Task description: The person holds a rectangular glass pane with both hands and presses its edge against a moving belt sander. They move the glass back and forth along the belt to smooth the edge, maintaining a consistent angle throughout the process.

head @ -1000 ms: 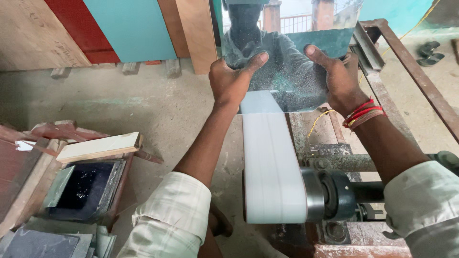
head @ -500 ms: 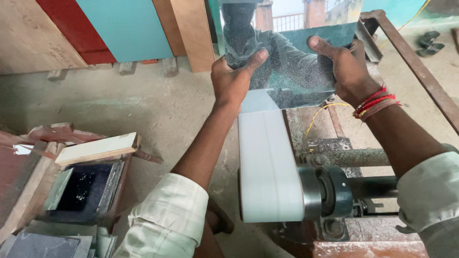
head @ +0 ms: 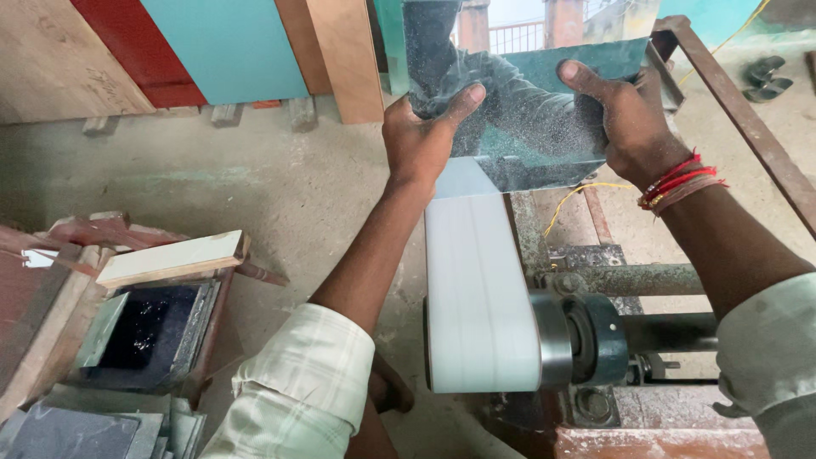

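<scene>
Head view: glass sheet [head: 544, 127] gripped at both side edges, left hand [head: 425, 140] and right hand [head: 625, 119] each closed on it, thumbs across the dusty face. Lower edge resting on the far end of the white sanding belt [head: 476, 289]. Against earlier frames, sheet raised and tipped slightly steeper over the belt; grip unchanged, edge grinding judged under way

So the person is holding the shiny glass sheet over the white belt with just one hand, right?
Not quite. The head view shows both hands on the glass sheet: the left hand grips its left edge and the right hand grips its right edge. The sheet does sit over the white belt.
</scene>
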